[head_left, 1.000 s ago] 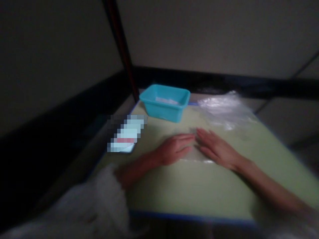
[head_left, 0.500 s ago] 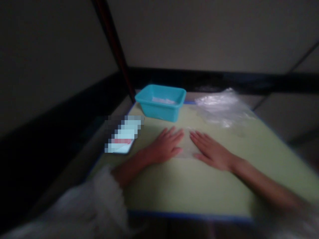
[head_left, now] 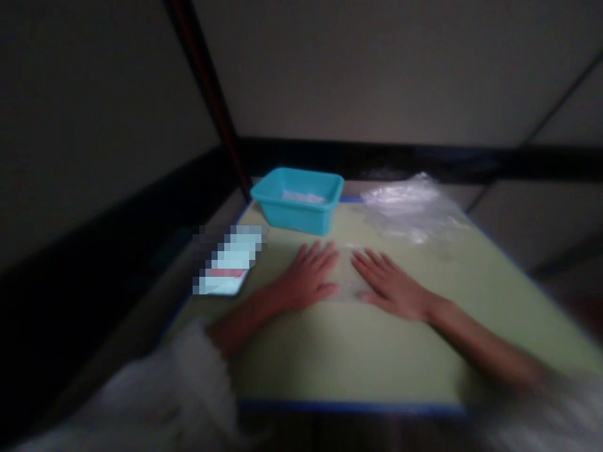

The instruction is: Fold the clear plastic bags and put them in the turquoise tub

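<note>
Clear plastic is what lies under your palms: a small flat bag (head_left: 347,276) spread on the pale green mat (head_left: 358,358), about the middle of it and a little toward the far side. Your left hand (head_left: 308,276) lies flat on the bag's left part, fingers stretched out and slightly spread, gripping nothing. Your right hand (head_left: 389,285) lies the same way on the right part, palm down, fingers straight and pointing away from you, also holding nothing. A narrow strip of the bag shows between the two hands; the picture is too dim and blurred to tell where its edges run or whether anything is inside.

Beyond your left hand, near but not touching, stands a turquoise tub (head_left: 298,199) at the far edge of the mat, with something pale lying in it that you cannot make out. To the right of the tub, beyond your right hand, sits a loose heap of more clear bags (head_left: 412,207), crumpled and shining. Left of your left hand, at the mat's left edge, lies a flat light-coloured card (head_left: 228,263), blurred out. A dark pole (head_left: 211,100) rises slanting behind the tub. Your white fuzzy sleeve (head_left: 179,389) covers the near left corner.
</note>
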Available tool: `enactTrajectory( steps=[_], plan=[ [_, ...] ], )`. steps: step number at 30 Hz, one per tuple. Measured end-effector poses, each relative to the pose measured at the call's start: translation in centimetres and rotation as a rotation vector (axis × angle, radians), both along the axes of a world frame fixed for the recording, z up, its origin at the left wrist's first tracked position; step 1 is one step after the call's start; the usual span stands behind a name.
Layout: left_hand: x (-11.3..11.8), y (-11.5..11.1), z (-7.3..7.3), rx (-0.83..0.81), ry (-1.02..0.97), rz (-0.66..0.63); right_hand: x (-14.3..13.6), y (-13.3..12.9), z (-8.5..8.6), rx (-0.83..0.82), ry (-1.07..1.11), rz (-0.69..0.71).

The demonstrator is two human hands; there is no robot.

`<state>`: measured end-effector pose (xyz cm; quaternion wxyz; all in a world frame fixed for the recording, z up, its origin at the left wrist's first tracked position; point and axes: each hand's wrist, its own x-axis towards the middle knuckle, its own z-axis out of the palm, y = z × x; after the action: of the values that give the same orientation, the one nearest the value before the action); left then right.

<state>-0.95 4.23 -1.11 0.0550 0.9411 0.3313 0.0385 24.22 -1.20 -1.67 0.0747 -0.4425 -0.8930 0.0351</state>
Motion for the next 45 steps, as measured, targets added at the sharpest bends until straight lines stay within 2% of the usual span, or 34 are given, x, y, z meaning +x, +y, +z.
enactTrajectory(
  steps=[3,7,11,14,20,26,30,38,42,45],
  plan=[
    [-0.8,-0.1,0.5,-0.014,-0.057,-0.053,0.8,0.0,1.3,-0.046,0.095,0.077],
    [-2.3,-0.4,1.8,-0.007,-0.123,-0.265,1.7,-0.8,4.7,-0.109,0.175,0.218],
    [-2.6,-0.9,2.8,0.022,-0.168,-0.310,2.0,-1.9,6.9,-0.148,0.075,0.212],
    [-2.2,-1.3,3.3,0.029,-0.122,-0.320,1.9,-2.3,6.8,-0.120,-0.011,0.200],
    [-1.9,-1.4,3.7,0.024,-0.047,-0.303,1.4,-2.4,5.4,-0.031,-0.121,0.231],
    [-1.8,-1.3,3.6,0.011,-0.050,-0.305,0.8,-2.7,5.1,0.142,-0.202,0.234],
    [-1.8,-1.3,3.6,0.002,-0.090,-0.316,0.7,-2.8,5.0,0.197,-0.211,0.252],
    [-1.7,-1.5,3.7,0.037,-0.063,-0.279,1.6,-2.2,5.8,0.166,-0.053,0.147],
    [-1.5,-1.5,3.5,0.094,-0.038,-0.286,1.8,-2.0,5.5,0.182,0.131,0.049],
    [-1.3,-1.3,3.1,0.153,-0.030,-0.275,1.7,-1.9,5.3,0.135,0.280,-0.018]
  ],
)
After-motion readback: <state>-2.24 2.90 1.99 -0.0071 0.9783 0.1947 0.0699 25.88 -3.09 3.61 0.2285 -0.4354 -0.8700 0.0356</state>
